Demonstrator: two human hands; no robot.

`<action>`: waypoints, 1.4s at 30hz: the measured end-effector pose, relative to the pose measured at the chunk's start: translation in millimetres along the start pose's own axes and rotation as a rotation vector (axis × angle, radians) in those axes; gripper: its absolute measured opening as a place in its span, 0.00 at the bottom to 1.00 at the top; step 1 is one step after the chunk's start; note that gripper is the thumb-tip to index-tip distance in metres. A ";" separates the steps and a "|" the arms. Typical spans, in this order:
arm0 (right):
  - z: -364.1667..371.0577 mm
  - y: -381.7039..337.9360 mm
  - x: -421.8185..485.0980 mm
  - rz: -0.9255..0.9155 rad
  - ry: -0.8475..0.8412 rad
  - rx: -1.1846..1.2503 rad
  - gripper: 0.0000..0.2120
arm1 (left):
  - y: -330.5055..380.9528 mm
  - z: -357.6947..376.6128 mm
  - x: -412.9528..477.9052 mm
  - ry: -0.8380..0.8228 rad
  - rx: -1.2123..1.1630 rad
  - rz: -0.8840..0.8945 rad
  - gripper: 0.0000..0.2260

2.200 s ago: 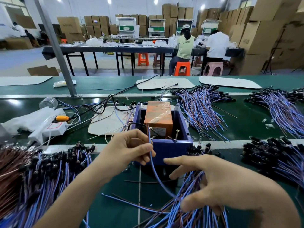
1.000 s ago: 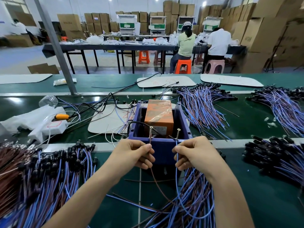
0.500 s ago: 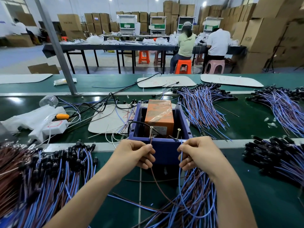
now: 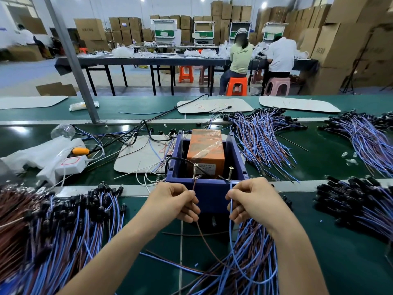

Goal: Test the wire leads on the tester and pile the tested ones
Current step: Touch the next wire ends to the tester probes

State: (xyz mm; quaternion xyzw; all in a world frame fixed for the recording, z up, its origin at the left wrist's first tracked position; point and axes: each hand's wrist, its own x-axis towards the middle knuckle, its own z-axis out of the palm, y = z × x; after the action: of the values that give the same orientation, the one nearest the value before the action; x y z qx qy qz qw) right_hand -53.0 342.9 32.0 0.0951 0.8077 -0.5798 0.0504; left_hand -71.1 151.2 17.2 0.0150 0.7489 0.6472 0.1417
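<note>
The tester is an orange box (image 4: 205, 149) inside a blue bin (image 4: 209, 191), with two upright screw contacts, the left screw (image 4: 194, 171) and the right screw (image 4: 230, 173), at the bin's near rim. My left hand (image 4: 173, 202) pinches the brown wire (image 4: 203, 239) and holds its tip against the left screw. My right hand (image 4: 252, 200) pinches the blue wire (image 4: 231, 248), its end up by the right screw. Both wires loop down into a loose heap of leads (image 4: 244, 265) in front of me.
A big pile of blue and brown leads with black caps (image 4: 53, 226) lies at the left. More piles lie behind the bin (image 4: 261, 137), at the far right (image 4: 365, 137) and at the near right (image 4: 357, 201). A white power strip (image 4: 68, 165) and a plastic bag (image 4: 38, 154) sit left of the bin.
My right hand came up from the heap with the blue wire's end to the right screw. My left hand stayed at the left screw. Little has moved in the last half second.
</note>
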 end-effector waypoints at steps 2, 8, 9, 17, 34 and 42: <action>0.0 -0.6 -0.1 0.000 -0.003 -0.007 0.09 | -1.1 -0.8 0.9 -0.002 0.010 -0.003 0.12; 0.0 -0.3 0.3 0.004 -0.015 -0.009 0.08 | -2.8 -1.6 2.0 -0.001 0.041 0.010 0.12; -0.3 -0.3 0.2 0.002 -0.017 -0.010 0.08 | -2.8 -1.8 2.0 -0.002 0.045 0.009 0.12; -0.3 -2.7 -3.0 -0.017 -0.035 0.002 0.08 | -2.6 -1.4 0.7 -0.030 0.028 0.026 0.12; 8.2 -29.1 -35.2 -0.108 -0.621 -0.353 0.15 | 33.7 -62.1 -22.3 -0.457 0.291 0.315 0.30; 14.2 -21.7 -28.5 -0.091 -0.448 -0.461 0.14 | -13.8 -136.9 29.3 0.317 1.227 -0.198 0.16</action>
State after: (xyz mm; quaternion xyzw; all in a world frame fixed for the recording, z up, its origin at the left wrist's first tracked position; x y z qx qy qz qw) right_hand -30.2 320.1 52.9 -0.0853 0.8899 -0.3896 0.2212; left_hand -128.7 22.9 14.8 -0.0719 0.9928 0.0794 0.0538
